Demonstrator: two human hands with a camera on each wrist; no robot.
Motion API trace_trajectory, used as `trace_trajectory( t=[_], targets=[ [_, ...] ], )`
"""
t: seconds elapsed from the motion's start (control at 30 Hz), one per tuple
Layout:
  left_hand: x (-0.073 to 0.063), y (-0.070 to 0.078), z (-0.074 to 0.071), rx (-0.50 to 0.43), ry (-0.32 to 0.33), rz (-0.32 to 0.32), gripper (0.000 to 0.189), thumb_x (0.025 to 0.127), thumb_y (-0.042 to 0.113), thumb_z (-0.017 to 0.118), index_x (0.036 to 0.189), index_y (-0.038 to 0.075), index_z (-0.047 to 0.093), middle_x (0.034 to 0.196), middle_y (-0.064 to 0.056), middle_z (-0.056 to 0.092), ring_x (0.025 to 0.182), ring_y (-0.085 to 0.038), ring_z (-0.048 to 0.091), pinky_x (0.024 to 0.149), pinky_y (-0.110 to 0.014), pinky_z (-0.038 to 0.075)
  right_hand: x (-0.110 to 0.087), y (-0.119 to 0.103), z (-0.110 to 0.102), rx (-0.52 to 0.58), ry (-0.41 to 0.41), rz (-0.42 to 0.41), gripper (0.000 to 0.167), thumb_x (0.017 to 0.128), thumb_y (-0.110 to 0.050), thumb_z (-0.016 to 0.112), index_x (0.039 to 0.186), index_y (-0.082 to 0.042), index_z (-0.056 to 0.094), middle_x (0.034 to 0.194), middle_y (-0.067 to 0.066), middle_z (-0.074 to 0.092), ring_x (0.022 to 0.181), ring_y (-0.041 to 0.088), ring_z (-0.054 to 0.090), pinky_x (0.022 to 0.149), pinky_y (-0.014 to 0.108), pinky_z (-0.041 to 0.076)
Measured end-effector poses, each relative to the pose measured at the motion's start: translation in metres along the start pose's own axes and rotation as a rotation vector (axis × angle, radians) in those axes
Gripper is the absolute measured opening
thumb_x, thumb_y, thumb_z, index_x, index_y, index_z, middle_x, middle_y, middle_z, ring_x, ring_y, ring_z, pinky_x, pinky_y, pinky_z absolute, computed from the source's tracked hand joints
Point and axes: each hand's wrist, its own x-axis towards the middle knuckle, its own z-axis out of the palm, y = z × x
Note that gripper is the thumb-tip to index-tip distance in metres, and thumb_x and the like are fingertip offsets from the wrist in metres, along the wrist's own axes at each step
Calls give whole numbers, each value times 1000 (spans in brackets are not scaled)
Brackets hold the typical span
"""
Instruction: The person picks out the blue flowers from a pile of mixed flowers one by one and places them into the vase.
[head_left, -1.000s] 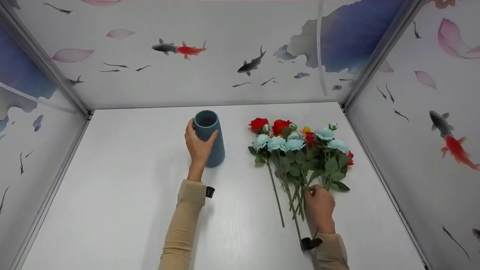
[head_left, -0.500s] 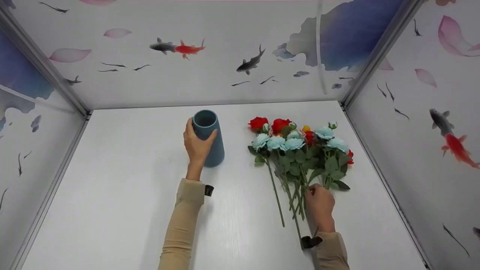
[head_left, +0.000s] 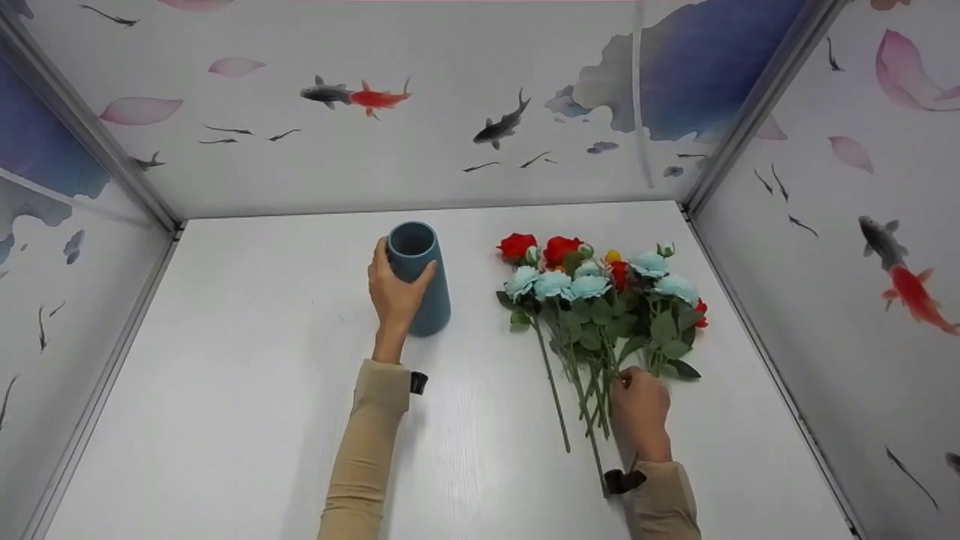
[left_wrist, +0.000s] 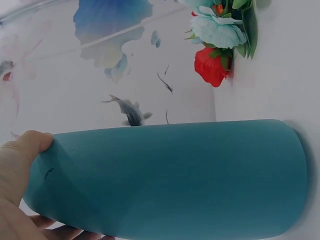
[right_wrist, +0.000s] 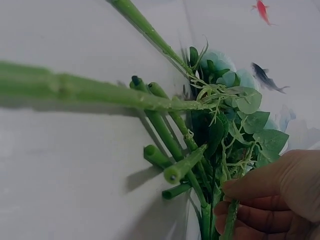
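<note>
A tall blue-green vase [head_left: 429,300] stands upright on the white table, its round mouth facing up. My left hand [head_left: 397,296] grips it near the top, thumb on one side and fingers around the other; the left wrist view shows the vase wall [left_wrist: 175,180] filling the lower half. To the right lies a bunch of artificial flowers [head_left: 589,289], red and pale blue with green leaves, stems toward me. My right hand [head_left: 643,409] pinches a green flower stem [right_wrist: 231,217] between thumb and fingers, beside several other stems [right_wrist: 165,125].
White panels printed with fish and petals enclose the table at the back [head_left: 420,172], left and right. One longer stem [head_left: 551,390] lies apart at the bunch's left side. Bare white tabletop [head_left: 225,375] extends left of the vase.
</note>
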Motion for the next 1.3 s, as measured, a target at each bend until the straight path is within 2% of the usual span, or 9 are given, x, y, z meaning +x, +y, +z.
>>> trace_trajectory(
  t=[0.13, 0.27, 0.43, 0.53, 0.67, 0.83, 1.1, 1.3],
  targets=[
    [-1, 1, 0, 4, 2, -1, 79, 73, 24, 80, 136, -3, 40, 128, -20, 50, 117, -34, 47, 96, -48, 39, 0, -2, -3, -12, -22, 38, 10, 80, -1, 62, 73, 5, 66, 61, 13, 61, 54, 29, 56, 55, 47, 45],
    [0, 1, -1, 3, 6, 9, 79, 73, 23, 80, 135, -4, 40, 128, -20, 51, 116, -34, 48, 96, -48, 40, -1, -3, -6, -8, 6, 38, 14, 80, 0, 60, 66, 2, 63, 60, 13, 60, 54, 30, 55, 55, 46, 44],
    [-1, 0, -2, -3, 15, 6, 79, 72, 22, 81, 135, -4, 41, 128, -20, 52, 117, -34, 48, 96, -46, 40, -4, -4, -6, 11, 50, 15, 12, 82, -1, 64, 71, 3, 65, 64, 15, 61, 58, 32, 58, 58, 48, 45],
    [-2, -1, -3, -2, 18, 4, 79, 72, 22, 81, 135, -3, 41, 128, -20, 52, 117, -34, 48, 96, -47, 39, -5, -6, -6, 26, 114, -10, 9, 80, 0, 67, 72, 5, 65, 64, 16, 61, 58, 32, 57, 56, 48, 45],
    [-3, -1, -4, 4, 23, 19, 79, 71, 23, 81, 135, -3, 42, 127, -20, 52, 116, -35, 49, 95, -48, 40, -7, -9, -6, 66, 235, -84, 8, 77, 3, 70, 72, 5, 65, 61, 16, 59, 53, 32, 55, 52, 47, 43],
    [-5, -2, -6, 7, 28, 34, 79, 71, 23, 82, 134, -3, 43, 126, -20, 53, 115, -35, 49, 94, -48, 40, -8, -14, -7, 118, 348, -149, 9, 75, 3, 73, 71, 4, 65, 58, 14, 57, 50, 28, 52, 49, 42, 40],
    [-11, 1, -8, -10, 7, 40, 78, 71, 22, 82, 133, -3, 43, 125, -20, 53, 113, -35, 50, 93, -46, 43, -7, -24, -14, 182, 432, -174, 7, 75, 5, 72, 75, 4, 66, 62, 15, 60, 53, 27, 53, 51, 41, 41],
    [-16, 5, -10, -15, -1, 38, 78, 70, 22, 83, 133, -2, 44, 125, -20, 53, 113, -35, 51, 91, -48, 44, -7, -30, -20, 213, 458, -200, 7, 76, 5, 73, 77, 4, 65, 66, 16, 62, 55, 27, 56, 52, 41, 43]
  ],
)
